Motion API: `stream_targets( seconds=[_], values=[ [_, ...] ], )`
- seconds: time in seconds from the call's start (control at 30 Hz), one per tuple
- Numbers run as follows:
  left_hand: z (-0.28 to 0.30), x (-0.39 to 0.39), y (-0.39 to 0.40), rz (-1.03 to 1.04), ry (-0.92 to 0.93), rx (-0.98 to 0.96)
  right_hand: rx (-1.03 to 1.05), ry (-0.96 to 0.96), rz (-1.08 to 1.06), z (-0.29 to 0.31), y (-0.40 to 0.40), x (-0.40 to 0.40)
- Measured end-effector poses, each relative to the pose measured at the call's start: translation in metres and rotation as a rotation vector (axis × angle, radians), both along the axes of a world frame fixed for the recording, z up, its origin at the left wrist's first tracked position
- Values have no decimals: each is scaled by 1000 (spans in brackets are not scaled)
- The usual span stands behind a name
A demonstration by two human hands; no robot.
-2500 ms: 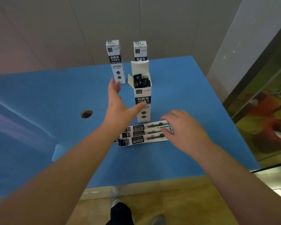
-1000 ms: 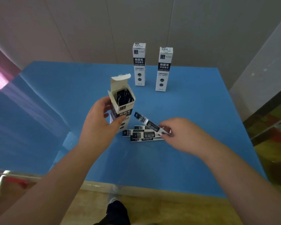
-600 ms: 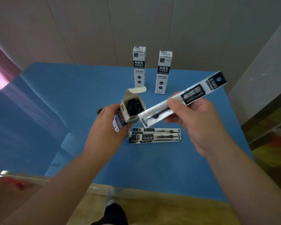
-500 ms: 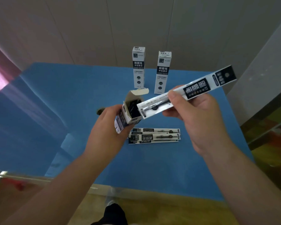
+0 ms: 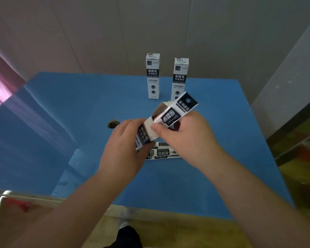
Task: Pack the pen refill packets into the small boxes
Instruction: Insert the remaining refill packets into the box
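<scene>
My left hand [image 5: 123, 149] grips a small white and black box [image 5: 145, 136], tilted with its open top flap toward the upper right. My right hand [image 5: 184, 138] pinches a long white and black refill packet [image 5: 175, 111] whose lower end is inside the box mouth, while its upper half sticks out. Beneath my hands, two more refill packets [image 5: 161, 152] lie flat on the blue table [image 5: 79, 108], partly hidden by my right hand.
Two closed boxes stand upright at the back of the table, the left box [image 5: 152, 76] and the right box [image 5: 180, 77]. A round hole [image 5: 113, 124] is in the tabletop left of my hands. Walls rise behind and to the right.
My right hand lifted one packet from the pile and has pushed its end into the box. My left hand picked the box up and tilted it toward the packet.
</scene>
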State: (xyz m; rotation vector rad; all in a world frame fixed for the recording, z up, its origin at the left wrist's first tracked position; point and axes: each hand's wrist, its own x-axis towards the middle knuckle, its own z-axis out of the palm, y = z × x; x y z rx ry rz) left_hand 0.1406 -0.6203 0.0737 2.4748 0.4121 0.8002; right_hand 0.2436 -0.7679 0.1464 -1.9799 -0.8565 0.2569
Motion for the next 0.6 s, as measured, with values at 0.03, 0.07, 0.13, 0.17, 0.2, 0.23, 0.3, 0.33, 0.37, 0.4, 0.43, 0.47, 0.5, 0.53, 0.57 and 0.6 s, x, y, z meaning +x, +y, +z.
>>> stream_targets(
  seconds=[0.03, 0.07, 0.13, 0.17, 0.2, 0.23, 0.3, 0.33, 0.37, 0.4, 0.43, 0.47, 0.5, 0.53, 0.57, 0.6],
  values=[
    [0, 0, 0, 3, 3, -13, 11, 15, 20, 0, 1, 0],
    [0, 0, 0, 8, 7, -32, 44, 46, 18, -1, 0, 1],
    [-1, -1, 2, 19, 15, -64, 131, 80, -8, 1, -3, 5],
    [-1, -2, 3, 24, 19, -74, 170, 78, -16, 2, -5, 7],
    [-2, -2, 4, 27, 20, -81, 197, 73, -21, 2, -7, 10],
    [-2, -2, 4, 29, 21, -87, 205, 65, -25, 1, -8, 12],
    [0, -3, 2, 22, 17, -102, 157, 26, -14, -1, -7, 13],
    [1, -2, 0, 12, 13, -104, 117, 4, 10, -2, -5, 12],
    [1, -2, -1, 1, 10, -104, 83, -24, 38, -2, -4, 10],
    [2, -1, -3, -8, 8, -108, 69, -56, 56, -2, -3, 9],
    [2, -1, -3, -12, 6, -116, 82, -83, 57, -2, -2, 9],
    [1, -1, -3, -13, 6, -125, 113, -103, 40, -3, -3, 10],
    [0, 0, -3, -7, 10, -134, 152, -119, 8, -4, -5, 11],
    [-1, -1, -1, 4, 17, -145, 186, -135, -32, -7, -7, 14],
    [-2, -1, 0, 15, 24, -153, 207, -152, -71, -12, -8, 19],
    [-4, -2, 2, 27, 30, -161, 206, -167, -105, -18, -10, 24]
  ],
)
